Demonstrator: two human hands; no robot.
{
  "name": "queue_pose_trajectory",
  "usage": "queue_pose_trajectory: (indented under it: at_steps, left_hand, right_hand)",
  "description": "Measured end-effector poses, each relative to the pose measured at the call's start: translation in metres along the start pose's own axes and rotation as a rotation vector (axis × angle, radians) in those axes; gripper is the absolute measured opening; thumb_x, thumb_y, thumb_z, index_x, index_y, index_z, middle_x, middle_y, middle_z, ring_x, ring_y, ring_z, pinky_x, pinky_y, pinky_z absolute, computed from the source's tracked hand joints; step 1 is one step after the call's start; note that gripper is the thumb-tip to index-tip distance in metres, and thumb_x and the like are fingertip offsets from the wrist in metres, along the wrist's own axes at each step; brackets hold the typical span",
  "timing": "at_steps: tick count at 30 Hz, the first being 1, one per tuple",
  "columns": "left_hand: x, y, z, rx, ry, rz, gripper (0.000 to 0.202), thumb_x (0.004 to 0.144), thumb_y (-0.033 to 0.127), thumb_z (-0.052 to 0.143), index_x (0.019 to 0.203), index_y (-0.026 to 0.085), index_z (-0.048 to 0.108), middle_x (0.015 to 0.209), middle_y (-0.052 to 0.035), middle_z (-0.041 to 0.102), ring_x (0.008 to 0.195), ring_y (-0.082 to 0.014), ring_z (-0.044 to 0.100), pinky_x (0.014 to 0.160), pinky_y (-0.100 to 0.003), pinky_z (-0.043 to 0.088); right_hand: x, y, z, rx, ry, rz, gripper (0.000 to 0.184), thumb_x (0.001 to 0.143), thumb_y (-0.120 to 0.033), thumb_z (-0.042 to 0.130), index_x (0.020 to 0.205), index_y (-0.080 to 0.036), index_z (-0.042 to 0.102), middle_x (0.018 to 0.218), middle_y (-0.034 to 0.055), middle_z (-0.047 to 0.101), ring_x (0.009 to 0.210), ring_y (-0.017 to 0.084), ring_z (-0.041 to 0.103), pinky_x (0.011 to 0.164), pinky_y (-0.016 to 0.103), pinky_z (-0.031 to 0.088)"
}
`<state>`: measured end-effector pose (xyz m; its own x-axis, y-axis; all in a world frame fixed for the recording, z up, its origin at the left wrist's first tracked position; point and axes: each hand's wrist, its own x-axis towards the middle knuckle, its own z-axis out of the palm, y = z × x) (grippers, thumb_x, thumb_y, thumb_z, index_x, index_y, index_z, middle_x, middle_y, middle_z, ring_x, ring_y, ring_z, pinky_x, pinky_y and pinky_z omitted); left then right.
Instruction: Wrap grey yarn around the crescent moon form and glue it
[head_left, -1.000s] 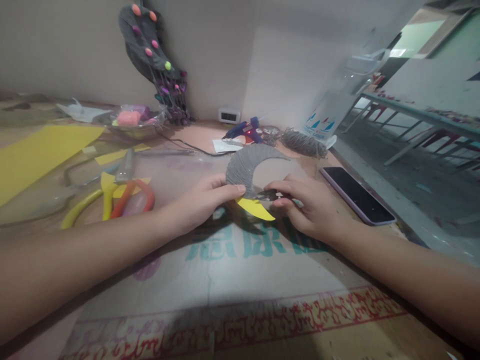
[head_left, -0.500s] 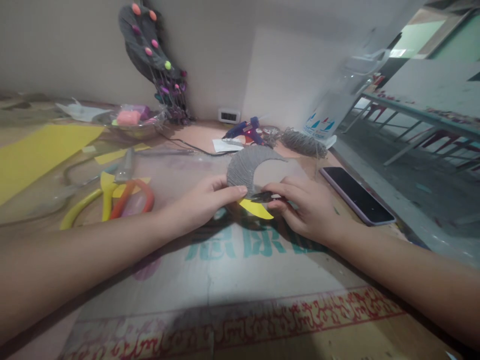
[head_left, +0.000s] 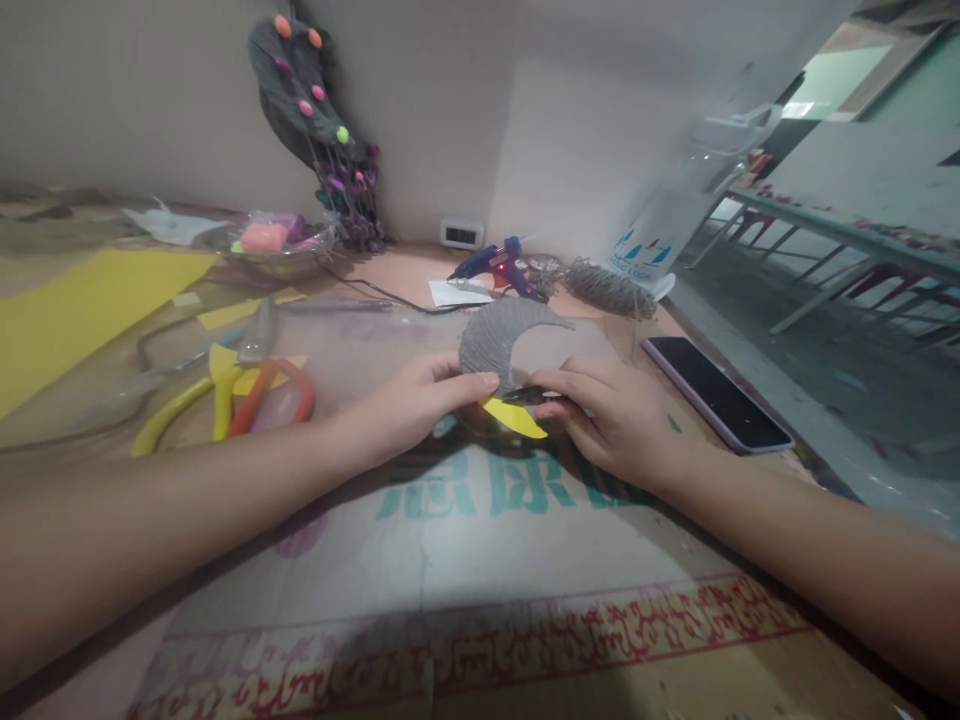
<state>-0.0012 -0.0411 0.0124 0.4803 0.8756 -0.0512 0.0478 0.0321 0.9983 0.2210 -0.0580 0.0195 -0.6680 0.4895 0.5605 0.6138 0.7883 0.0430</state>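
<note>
A crescent shape (head_left: 491, 338) wound in grey yarn stands tilted on the table, its lower tip (head_left: 514, 417) still bare yellow card. My left hand (head_left: 409, 405) pinches the crescent's lower left edge between thumb and fingers. My right hand (head_left: 611, 415) is closed on a small dark tool (head_left: 529, 396), likely snips, whose tip rests at the point where the grey winding meets the yellow tip.
A purple phone (head_left: 712, 390) lies to the right. Behind the crescent sit a blue glue gun (head_left: 499, 266) and a loose bundle of grey yarn (head_left: 604, 285). Left are yellow-handled pliers (head_left: 214, 390), an orange loop, yellow paper (head_left: 82, 305) and a bowl of coloured pieces (head_left: 274, 245).
The crescent and both hands have barely shifted; the view moved slightly. My right hand drew the dark tool a little closer to the yellow tip.
</note>
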Motion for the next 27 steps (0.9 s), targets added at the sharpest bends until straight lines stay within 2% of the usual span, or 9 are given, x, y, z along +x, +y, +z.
queue_pose_trajectory:
  at_steps: [3, 5, 8, 10, 14, 18, 21, 24, 27]
  left_hand:
    - [-0.001, 0.000, 0.001, 0.000, 0.001, 0.008, 0.023, 0.079, 0.039, 0.062, 0.078, 0.016, 0.066, 0.075, -0.0015, 0.068, 0.066, -0.0128, 0.059, 0.061, -0.024, 0.048]
    - [-0.001, 0.000, 0.001, 0.002, 0.006, 0.024, 0.022, 0.080, 0.039, 0.062, 0.079, 0.017, 0.067, 0.075, -0.0008, 0.068, 0.067, -0.0122, 0.059, 0.063, -0.023, 0.047]
    - [-0.001, 0.000, 0.001, 0.010, 0.005, 0.039, 0.022, 0.080, 0.038, 0.061, 0.080, 0.017, 0.066, 0.075, -0.0005, 0.067, 0.067, -0.0120, 0.058, 0.064, -0.024, 0.046]
    - [0.000, 0.000, 0.000, 0.026, 0.003, 0.050, 0.023, 0.081, 0.039, 0.061, 0.081, 0.017, 0.066, 0.077, -0.0010, 0.068, 0.069, -0.0125, 0.059, 0.066, -0.024, 0.046]
    - [0.002, -0.003, -0.001, 0.145, -0.005, 0.081, 0.030, 0.083, 0.044, 0.058, 0.080, 0.015, 0.064, 0.073, -0.0017, 0.065, 0.066, -0.0130, 0.058, 0.065, -0.025, 0.046]
    - [0.001, -0.004, 0.001, 0.312, -0.019, 0.172, 0.036, 0.086, 0.048, 0.053, 0.080, 0.014, 0.065, 0.069, -0.0009, 0.062, 0.064, -0.0132, 0.055, 0.063, -0.025, 0.043]
    - [-0.002, -0.004, 0.004, 0.399, -0.032, 0.218, 0.037, 0.088, 0.048, 0.048, 0.083, 0.015, 0.065, 0.074, -0.0008, 0.062, 0.067, -0.0136, 0.053, 0.061, -0.024, 0.041]
    - [-0.004, -0.003, 0.005, 0.473, -0.049, 0.242, 0.039, 0.091, 0.047, 0.043, 0.082, 0.016, 0.064, 0.072, 0.0001, 0.058, 0.067, -0.0137, 0.051, 0.059, -0.024, 0.038]
    - [-0.004, -0.002, 0.005, 0.495, -0.062, 0.251, 0.040, 0.092, 0.046, 0.040, 0.082, 0.016, 0.064, 0.072, 0.0000, 0.057, 0.069, -0.0139, 0.051, 0.061, -0.024, 0.038]
  right_hand:
    - [-0.001, 0.000, 0.000, 0.054, 0.005, 0.041, 0.025, 0.096, -0.028, 0.046, 0.098, -0.013, 0.066, 0.071, 0.0055, 0.063, 0.063, 0.016, 0.054, 0.058, 0.029, 0.039]
    - [-0.002, 0.000, 0.002, 0.143, 0.038, 0.119, 0.023, 0.096, -0.029, 0.045, 0.100, -0.015, 0.064, 0.075, 0.0054, 0.065, 0.067, 0.016, 0.057, 0.062, 0.029, 0.041]
    - [-0.001, 0.001, 0.003, 0.291, 0.133, 0.333, 0.020, 0.094, -0.032, 0.048, 0.102, -0.018, 0.060, 0.088, 0.0060, 0.067, 0.078, 0.017, 0.061, 0.068, 0.029, 0.046]
    - [0.002, 0.001, 0.003, 0.367, 0.159, 0.502, 0.020, 0.090, -0.037, 0.053, 0.095, -0.019, 0.058, 0.086, 0.0048, 0.066, 0.076, 0.017, 0.061, 0.066, 0.029, 0.046]
    - [0.011, -0.002, 0.000, 0.539, 0.033, 0.735, 0.026, 0.086, -0.044, 0.056, 0.078, -0.019, 0.058, 0.070, 0.0007, 0.059, 0.062, 0.014, 0.055, 0.056, 0.026, 0.044]
    - [0.017, -0.009, 0.001, 0.663, -0.038, 0.721, 0.026, 0.083, -0.044, 0.058, 0.082, -0.018, 0.061, 0.072, 0.0009, 0.060, 0.062, 0.012, 0.054, 0.054, 0.024, 0.042]
    - [0.019, -0.011, 0.007, 0.602, -0.042, 0.654, 0.023, 0.080, -0.040, 0.062, 0.077, -0.018, 0.058, 0.068, -0.0010, 0.058, 0.061, 0.011, 0.052, 0.053, 0.023, 0.040]
    - [0.018, -0.011, 0.012, 0.529, -0.045, 0.629, 0.029, 0.079, -0.043, 0.063, 0.067, -0.019, 0.053, 0.060, -0.0032, 0.050, 0.055, 0.010, 0.047, 0.049, 0.023, 0.036]
    - [0.017, -0.011, 0.013, 0.473, -0.069, 0.615, 0.033, 0.079, -0.046, 0.063, 0.063, -0.019, 0.052, 0.058, -0.0025, 0.049, 0.054, 0.011, 0.046, 0.047, 0.023, 0.034]
